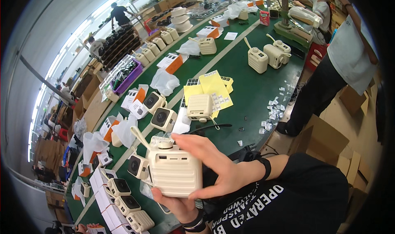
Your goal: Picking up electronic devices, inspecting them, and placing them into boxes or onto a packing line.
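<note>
I hold a cream, box-shaped electronic device (pixel 175 174) with ribbed sides, a round knob on top, a row of small ports and a wrist strap. My left hand (pixel 181 207) grips its lower edge from below. On its right side my right hand (pixel 230 170) holds it, fingers over the top and thumb near the lower corner. Clear plastic film shows behind its left edge. Close by stand more such devices, one with a dark square front (pixel 138 166) touching or nearly touching the held one. Another device (pixel 200 107) lies on yellow sticker sheets (pixel 220 92).
The green table (pixel 238 98) curves away, carrying orange-and-white boxes (pixel 170 63), plastic bags (pixel 164 81) and several more devices (pixel 258 60). Paper scraps (pixel 273 112) litter the right edge. A person (pixel 349 48) stands at the right; open cartons (pixel 321 139) sit on the floor there.
</note>
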Motion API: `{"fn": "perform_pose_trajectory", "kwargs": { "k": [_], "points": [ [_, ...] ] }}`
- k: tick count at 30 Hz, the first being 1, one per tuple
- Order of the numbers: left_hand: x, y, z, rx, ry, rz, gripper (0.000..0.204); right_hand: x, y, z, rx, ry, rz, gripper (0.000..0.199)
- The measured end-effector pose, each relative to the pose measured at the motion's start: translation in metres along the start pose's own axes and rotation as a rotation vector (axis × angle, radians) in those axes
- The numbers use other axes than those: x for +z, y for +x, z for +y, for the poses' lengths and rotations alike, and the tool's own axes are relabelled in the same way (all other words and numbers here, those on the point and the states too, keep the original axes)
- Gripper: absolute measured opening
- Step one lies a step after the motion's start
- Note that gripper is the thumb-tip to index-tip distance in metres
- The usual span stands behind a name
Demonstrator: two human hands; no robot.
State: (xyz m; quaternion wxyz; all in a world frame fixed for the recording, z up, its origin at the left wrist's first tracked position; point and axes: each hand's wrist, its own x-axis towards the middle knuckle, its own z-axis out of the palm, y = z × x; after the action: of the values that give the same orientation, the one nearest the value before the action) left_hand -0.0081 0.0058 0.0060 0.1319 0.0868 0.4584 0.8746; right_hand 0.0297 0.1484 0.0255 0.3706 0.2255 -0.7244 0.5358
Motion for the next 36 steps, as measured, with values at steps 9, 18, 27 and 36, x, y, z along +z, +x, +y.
{"fn": "perform_pose_trajectory", "kwargs": {
  "k": [9,18,27,36],
  "points": [
    [-0.002,-0.005,-0.013,0.110,-0.166,-0.024,0.071,0.002,0.001,0.012,0.345,0.507,0.143,0.031],
    [0.018,0.002,-0.031,0.032,-0.285,0.062,0.067,-0.024,-0.001,0.014,0.614,0.621,0.050,0.035],
    [-0.008,0.004,-0.026,0.135,0.326,-0.002,0.058,-0.076,0.073,0.139,0.645,-0.182,-0.007,0.058],
    [-0.036,-0.030,-0.008,0.209,0.253,0.046,0.058,-0.145,0.115,0.359,0.800,-0.969,0.274,0.055]
  ]
}}
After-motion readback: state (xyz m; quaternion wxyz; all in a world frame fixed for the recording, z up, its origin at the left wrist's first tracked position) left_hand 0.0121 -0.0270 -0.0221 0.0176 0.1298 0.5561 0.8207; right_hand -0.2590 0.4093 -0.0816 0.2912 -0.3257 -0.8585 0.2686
